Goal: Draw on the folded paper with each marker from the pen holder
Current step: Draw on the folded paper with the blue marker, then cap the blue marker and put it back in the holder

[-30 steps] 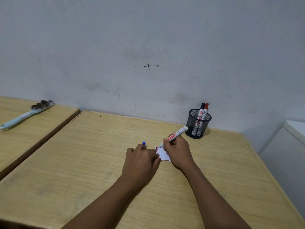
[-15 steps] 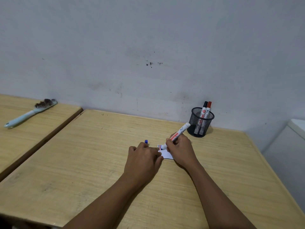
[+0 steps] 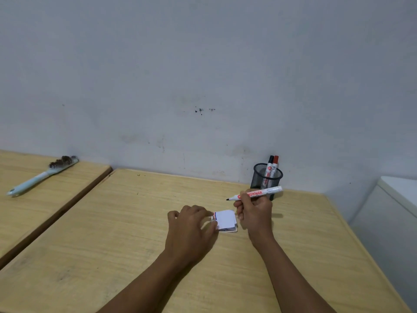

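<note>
A small folded white paper [image 3: 226, 219] lies on the wooden table [image 3: 135, 222], with short red and blue strokes along its left edge. My left hand [image 3: 191, 229] pinches that left edge between thumb and fingers. My right hand [image 3: 255, 211] is raised just right of the paper and grips an uncapped white marker [image 3: 262, 192]. The marker lies almost level, its dark tip pointing left, off the paper. Behind it, a black mesh pen holder [image 3: 259, 180] holds two markers, one black-capped [image 3: 270, 160] and one red-capped [image 3: 275, 159].
A light blue brush [image 3: 40, 177] lies on a second wooden table at the left, separated by a narrow gap. A white cabinet [image 3: 397, 193] stands beyond the table's right edge. The wall runs close behind the pen holder.
My right hand has lifted the marker off the paper and drawn back to the right, uncovering the paper. The blue cap seen at my left hand earlier is out of sight.
</note>
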{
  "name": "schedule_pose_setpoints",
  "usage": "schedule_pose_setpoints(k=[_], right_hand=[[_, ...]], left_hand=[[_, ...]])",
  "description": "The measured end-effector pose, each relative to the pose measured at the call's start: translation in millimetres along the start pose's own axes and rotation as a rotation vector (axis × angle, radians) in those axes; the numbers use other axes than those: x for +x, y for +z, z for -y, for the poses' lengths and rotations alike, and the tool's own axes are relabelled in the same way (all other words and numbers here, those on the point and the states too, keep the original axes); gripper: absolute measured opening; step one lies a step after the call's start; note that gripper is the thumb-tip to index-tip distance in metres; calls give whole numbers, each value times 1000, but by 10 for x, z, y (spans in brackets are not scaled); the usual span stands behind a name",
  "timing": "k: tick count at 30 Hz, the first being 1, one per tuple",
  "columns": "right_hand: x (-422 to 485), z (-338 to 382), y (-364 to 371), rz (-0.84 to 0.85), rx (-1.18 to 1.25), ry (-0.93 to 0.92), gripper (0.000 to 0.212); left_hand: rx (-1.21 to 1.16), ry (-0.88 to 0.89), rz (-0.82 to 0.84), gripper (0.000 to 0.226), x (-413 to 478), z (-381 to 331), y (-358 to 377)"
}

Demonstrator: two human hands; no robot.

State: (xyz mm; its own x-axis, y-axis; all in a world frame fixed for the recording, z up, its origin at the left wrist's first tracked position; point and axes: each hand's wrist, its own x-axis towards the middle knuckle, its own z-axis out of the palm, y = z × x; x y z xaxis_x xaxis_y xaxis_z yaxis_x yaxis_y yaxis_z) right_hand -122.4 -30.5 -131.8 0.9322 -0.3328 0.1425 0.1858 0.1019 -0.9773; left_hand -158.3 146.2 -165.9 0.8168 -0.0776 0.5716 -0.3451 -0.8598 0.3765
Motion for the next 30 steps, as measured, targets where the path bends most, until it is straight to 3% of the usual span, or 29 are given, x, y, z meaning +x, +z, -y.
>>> schedule_pose_setpoints(k=[3, 7, 9, 13, 18, 20, 30], right_hand=[[10, 169, 1, 31, 5, -33, 19], [-22, 382, 7, 71, -13, -71, 20], [-48, 451, -3, 80, -35, -75, 20], [-92, 542, -33, 89, -42, -69, 21], [-123, 751, -30, 71, 14, -66, 16], [-146, 825, -15, 77, 26, -65, 16], [-322, 1056, -104, 233, -27, -98, 25]], left_hand=[[-58, -151, -34, 22, 151, 64, -93], [3, -377, 297, 35, 399, 155, -197], [24, -351, 358, 19, 417, 161, -230], [-89, -372, 261, 9, 451, 96, -337], [-743, -358, 203, 7, 569, -224, -614], [-897, -332, 225, 8, 618, -377, -720], [-992, -181, 261, 14, 664, -768, -917]])
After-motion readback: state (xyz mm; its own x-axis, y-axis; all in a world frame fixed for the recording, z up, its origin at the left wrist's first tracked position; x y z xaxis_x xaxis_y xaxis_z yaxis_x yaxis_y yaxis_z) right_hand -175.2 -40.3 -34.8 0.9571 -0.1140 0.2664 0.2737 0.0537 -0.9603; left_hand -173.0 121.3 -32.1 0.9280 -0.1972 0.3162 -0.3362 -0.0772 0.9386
